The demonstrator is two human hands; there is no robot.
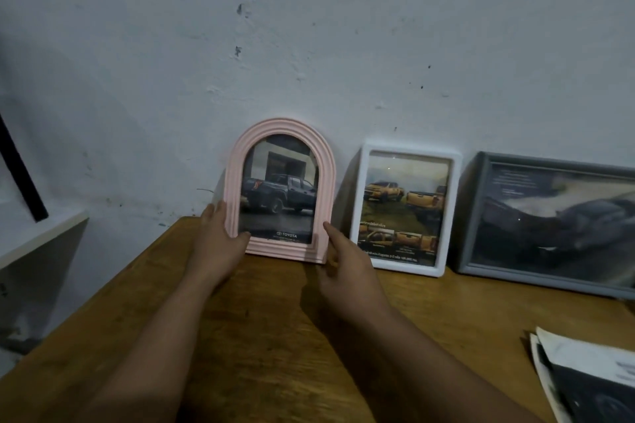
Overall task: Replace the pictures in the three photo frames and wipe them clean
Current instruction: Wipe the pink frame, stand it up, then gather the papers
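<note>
A pink arched photo frame (280, 129) stands upright on the wooden table (261, 326) against the wall, holding a picture of a dark pickup truck. My left hand (220, 240) grips its lower left edge, thumb on the front. My right hand (343, 263) touches its lower right corner with fingers spread. To the right stands a white rectangular frame (453, 203) with yellow trucks in its picture. Further right a grey frame (477, 209) leans on the wall with a dark car picture.
A stack of loose printed pictures (591, 378) lies at the table's front right. A white shelf (37, 240) and a black bar (20, 175) sit off the table's left edge. The pale wall (309, 45) stands right behind the frames.
</note>
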